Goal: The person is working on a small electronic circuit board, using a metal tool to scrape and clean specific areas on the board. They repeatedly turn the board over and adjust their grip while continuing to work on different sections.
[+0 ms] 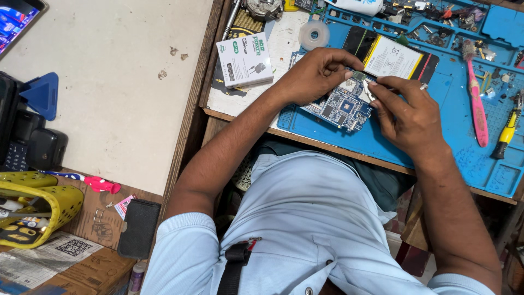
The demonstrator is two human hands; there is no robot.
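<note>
Holding a blue circuit board (343,105) over the blue work mat (382,143), we pin it at its upper edge with our left hand (311,74), thumb and forefinger closed together on the board's top corner. Our right hand (406,112) comes in from the board's right side, its fingertips pinched on a small pale strip (369,90) that touches the board's right edge; a thin metal tip shows past the fingers, and we cannot tell what it belongs to.

The board looks light, thin and stiff, but fragile: we judge it best held by its bare edges, never by the little chips on its face. The strip seems flimsy and likely to bend or tear.

Just beyond the board lies a white battery pack (391,58) with a yellow edge. Left of the board sits a small white box (244,59); well right of it lie a pink brush (476,98) and a yellow-handled tool (506,133).
</note>
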